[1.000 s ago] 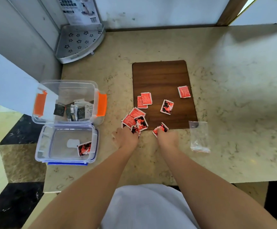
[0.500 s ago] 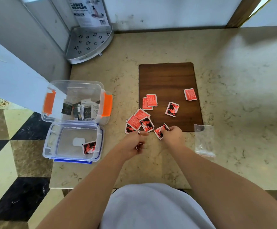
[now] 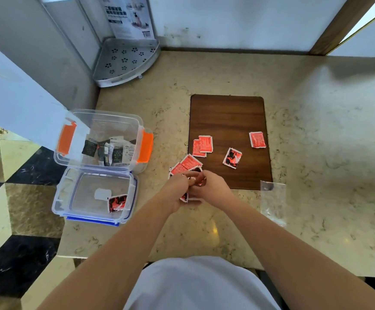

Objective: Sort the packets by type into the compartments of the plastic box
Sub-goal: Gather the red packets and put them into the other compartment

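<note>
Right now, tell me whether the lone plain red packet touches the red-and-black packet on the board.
Apart. The head view shows bare board between the plain red packet and the red-and-black packet.

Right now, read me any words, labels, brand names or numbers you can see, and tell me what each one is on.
Nothing can be quoted.
Printed sheet against the wall: dark lines of characters and a barcode, too blurred to read.
Dark and white packets in the clear plastic box: print too small to read.
Red packets on the wooden board: faint print, unreadable.
Red and black packet: pattern only, no legible words.
</note>
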